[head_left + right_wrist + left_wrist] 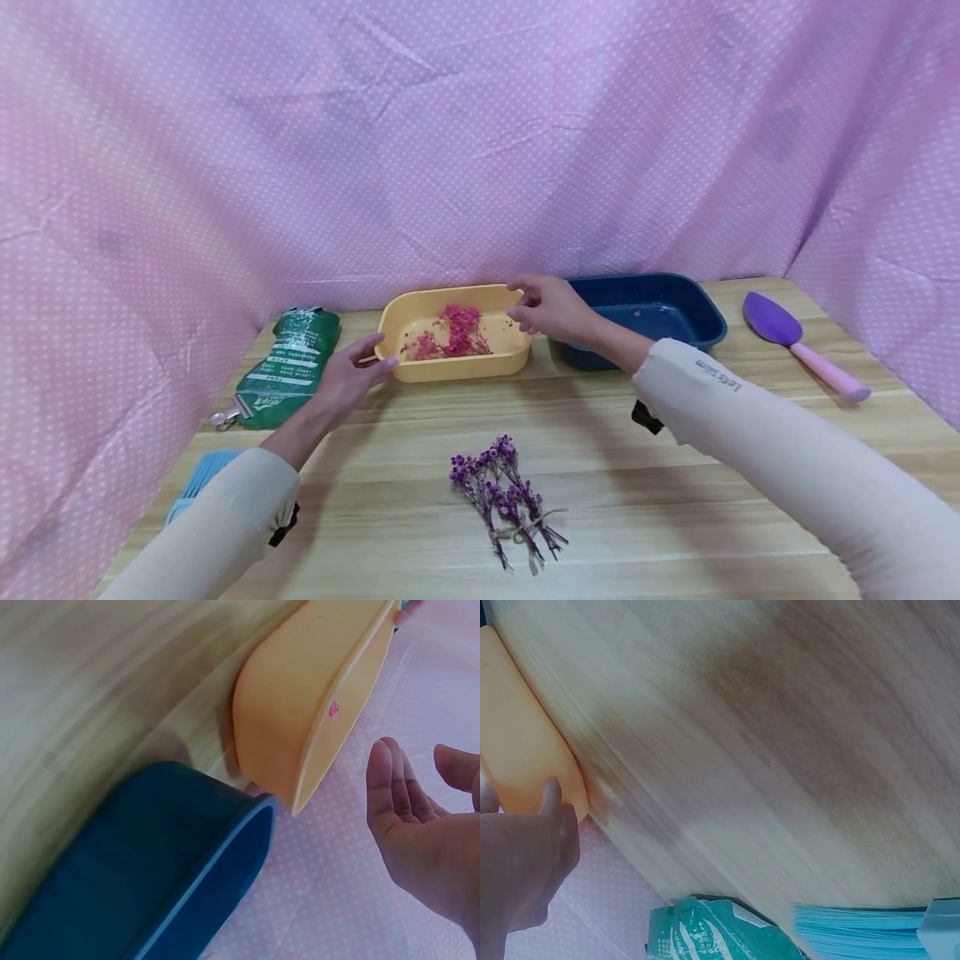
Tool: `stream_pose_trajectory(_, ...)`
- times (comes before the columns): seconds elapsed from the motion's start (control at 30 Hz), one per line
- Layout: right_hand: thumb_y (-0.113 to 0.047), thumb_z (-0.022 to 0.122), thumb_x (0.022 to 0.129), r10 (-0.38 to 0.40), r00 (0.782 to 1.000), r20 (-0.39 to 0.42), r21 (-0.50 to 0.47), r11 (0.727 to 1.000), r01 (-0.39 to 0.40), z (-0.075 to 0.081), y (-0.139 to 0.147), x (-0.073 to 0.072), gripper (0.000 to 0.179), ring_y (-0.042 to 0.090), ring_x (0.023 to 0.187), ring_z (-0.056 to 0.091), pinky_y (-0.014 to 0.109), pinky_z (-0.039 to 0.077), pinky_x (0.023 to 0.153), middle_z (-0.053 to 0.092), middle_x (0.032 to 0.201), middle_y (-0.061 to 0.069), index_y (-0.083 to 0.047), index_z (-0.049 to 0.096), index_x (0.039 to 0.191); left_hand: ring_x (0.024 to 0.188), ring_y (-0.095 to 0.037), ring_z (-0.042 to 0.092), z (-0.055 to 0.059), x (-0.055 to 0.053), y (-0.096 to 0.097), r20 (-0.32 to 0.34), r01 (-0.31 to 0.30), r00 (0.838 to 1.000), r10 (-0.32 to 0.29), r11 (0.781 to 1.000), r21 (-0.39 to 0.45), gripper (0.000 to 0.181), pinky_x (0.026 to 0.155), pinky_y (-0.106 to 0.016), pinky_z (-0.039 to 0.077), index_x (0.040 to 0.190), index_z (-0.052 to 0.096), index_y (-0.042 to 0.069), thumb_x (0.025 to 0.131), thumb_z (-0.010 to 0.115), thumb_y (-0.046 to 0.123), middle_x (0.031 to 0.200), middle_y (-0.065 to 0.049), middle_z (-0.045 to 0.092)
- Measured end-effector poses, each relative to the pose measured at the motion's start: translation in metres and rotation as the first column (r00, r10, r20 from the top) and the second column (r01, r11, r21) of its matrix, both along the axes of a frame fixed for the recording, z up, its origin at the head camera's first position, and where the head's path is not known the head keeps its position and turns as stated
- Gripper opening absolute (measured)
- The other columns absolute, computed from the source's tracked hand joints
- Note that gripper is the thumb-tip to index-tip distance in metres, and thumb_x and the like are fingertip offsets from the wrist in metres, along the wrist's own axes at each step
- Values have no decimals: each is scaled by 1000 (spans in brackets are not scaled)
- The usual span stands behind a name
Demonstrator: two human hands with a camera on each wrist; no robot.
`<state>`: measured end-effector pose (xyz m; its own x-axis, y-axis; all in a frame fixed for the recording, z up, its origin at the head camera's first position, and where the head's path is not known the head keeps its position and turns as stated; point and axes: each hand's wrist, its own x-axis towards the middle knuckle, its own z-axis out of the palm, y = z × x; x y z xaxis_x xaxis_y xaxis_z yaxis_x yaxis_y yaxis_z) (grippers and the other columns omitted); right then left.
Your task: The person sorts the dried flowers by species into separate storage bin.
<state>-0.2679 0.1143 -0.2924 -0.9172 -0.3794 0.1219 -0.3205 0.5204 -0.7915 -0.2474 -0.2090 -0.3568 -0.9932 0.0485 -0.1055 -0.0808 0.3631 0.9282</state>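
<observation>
A yellow tub (465, 367) stands on the table with pink dried flowers (461, 332) and loose bits in it. My left hand (351, 373) touches the tub's left end; in the left wrist view, fingertips rest against its outer wall. Over the tub's right end hovers my right hand (553, 308), thumb and fingers apart with nothing between them, as the right wrist view (431, 840) confirms for that hand. A bunch of purple dried flowers (504, 493), tied with twine near the stems, lies on the table nearer to me.
Right of the yellow tub is a dark blue tub (637, 321) with a small purple bit inside. A purple trowel with a pink handle (825, 371) lies far right. On the left are a clipped green bag (288, 371) and a light-blue brush (206, 477). Pink dotted cloth (480, 150) hangs behind.
</observation>
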Motion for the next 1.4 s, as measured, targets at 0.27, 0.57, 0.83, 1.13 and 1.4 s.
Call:
stream_pose_trajectory(0.27, -9, 60, 95, 15, 1000, 9, -2, 1000, -15, -8, 27, 25, 35, 24, 75, 64, 29, 57, 65, 65, 86, 11, -1, 54, 129, 128, -32, 42, 1, 1, -1, -1, 4, 1000, -4, 1000, -3, 68, 92, -23, 52, 150, 31, 6, 93, 66, 18, 145, -23, 36)
stream_pose_trajectory(0.57, -9, 62, 94, 12, 999, 43, -17, 1000, -11, -9, 56, 49, 36, 22, 76, 65, 39, 59, 70, 66, 88, 13, 3, 54, 128, 129, -32, 43, -2, 0, 0, 8, -1, 1000, 1, 1000, -16, 68, 91, -23, 52, 150, 32, 7, 93, 66, 19, 146, -22, 36)
stream_pose_trajectory(0.83, -14, 63, 94, -10, 999, 46, -17, 1000, 11, -8, 87, 67, 42, 18, 80, 65, 27, 58, 69, 67, 92, 8, 0, 52, 132, 128, -33, 43, -1, 0, 1, 7, 7, 1000, -7, 1000, 3, 68, 92, -23, 52, 150, 31, 5, 93, 65, 18, 146, -23, 36)
stream_pose_trajectory(1.13, -15, 63, 94, -54, 998, 27, -23, 998, 55, -6, 117, 79, 44, 12, 79, 63, 26, 57, 70, 66, 94, 9, 1, 50, 133, 130, -33, 43, 0, 3, 2, 3, -10, 1000, 10, 1000, -8, 69, 95, -27, 51, 151, 28, 6, 94, 64, 23, 147, -23, 34)
stream_pose_trajectory(1.4, -16, 61, 96, -109, 994, 15, -32, 993, 109, -8, 145, 87, 45, 11, 81, 64, 26, 57, 70, 65, 97, 9, -1, 47, 136, 114, -34, 58, 4, 25, 19, -156, -266, 955, 251, 960, -90, 61, 90, -31, 55, 144, 33, -2, 98, 56, 31, 131, -22, 48)
